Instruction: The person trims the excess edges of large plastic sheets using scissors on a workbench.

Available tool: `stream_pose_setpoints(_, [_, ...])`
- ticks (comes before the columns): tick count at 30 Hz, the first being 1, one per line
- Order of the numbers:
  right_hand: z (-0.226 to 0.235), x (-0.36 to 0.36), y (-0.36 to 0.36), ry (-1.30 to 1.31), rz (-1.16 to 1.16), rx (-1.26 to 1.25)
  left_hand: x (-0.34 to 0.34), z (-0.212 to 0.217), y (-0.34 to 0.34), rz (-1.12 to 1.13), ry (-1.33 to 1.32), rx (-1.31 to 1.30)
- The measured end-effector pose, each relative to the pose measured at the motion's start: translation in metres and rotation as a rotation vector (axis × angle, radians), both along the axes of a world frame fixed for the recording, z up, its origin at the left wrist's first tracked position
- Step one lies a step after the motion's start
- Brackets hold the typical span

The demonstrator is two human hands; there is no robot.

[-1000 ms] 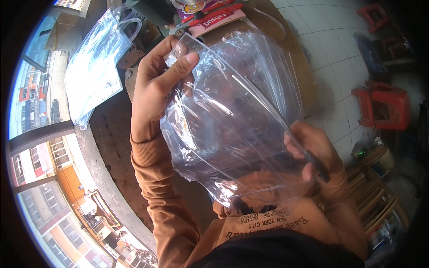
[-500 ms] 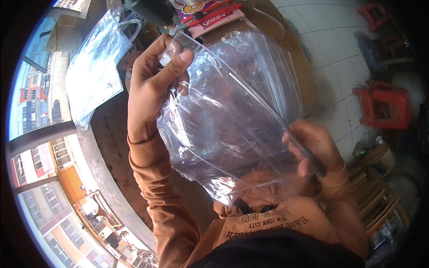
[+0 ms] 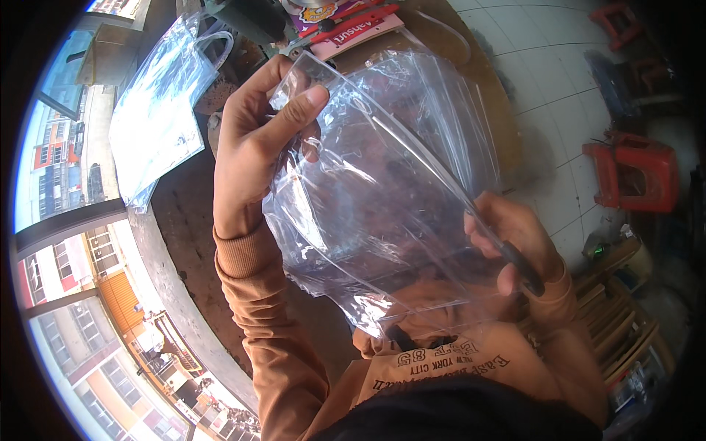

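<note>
Right hand, 3 o'clock: curled round a long dark-handled tool. Clear plastic sheeting, centre: presumably light, limp, slippery, easily creased; best held by its edges. Left hand, half past ten: thumb and fingers pinching the sheeting's far corner.

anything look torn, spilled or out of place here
Nothing plainly stands out. The clear plastic pinched in the left hand is creased and wavy, which is ordinary for thin sheet; glare makes small tears hard to rule out. The right hand grips a dark-handled tool.
</note>
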State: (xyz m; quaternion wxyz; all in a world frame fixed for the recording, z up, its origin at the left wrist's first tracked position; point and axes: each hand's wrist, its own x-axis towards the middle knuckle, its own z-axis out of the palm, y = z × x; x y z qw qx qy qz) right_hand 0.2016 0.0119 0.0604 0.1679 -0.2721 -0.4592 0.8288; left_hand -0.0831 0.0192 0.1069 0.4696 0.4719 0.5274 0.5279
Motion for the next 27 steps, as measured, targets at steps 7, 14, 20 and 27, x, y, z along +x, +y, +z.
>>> stream_pose_setpoints(7, [-0.0023, 0.0019, 0.0004, -0.041, -0.023, 0.04, -0.0029, 0.002, 0.0014, -0.006, 0.024, -0.018])
stream_pose_setpoints(14, [-0.0004, -0.0022, 0.003, -0.01, -0.033, 0.067, 0.001, 0.0007, -0.0018, 0.022, 0.005, -0.021])
stream_pose_setpoints(20, [0.0011, 0.0003, 0.0046, -0.02, -0.009, 0.026, 0.0041, 0.0014, -0.0009, 0.048, 0.006, 0.009])
stream_pose_setpoints(27, [0.0024, -0.0014, 0.0036, -0.03, -0.034, 0.047, 0.001, 0.0051, -0.0032, 0.022, 0.032, -0.015])
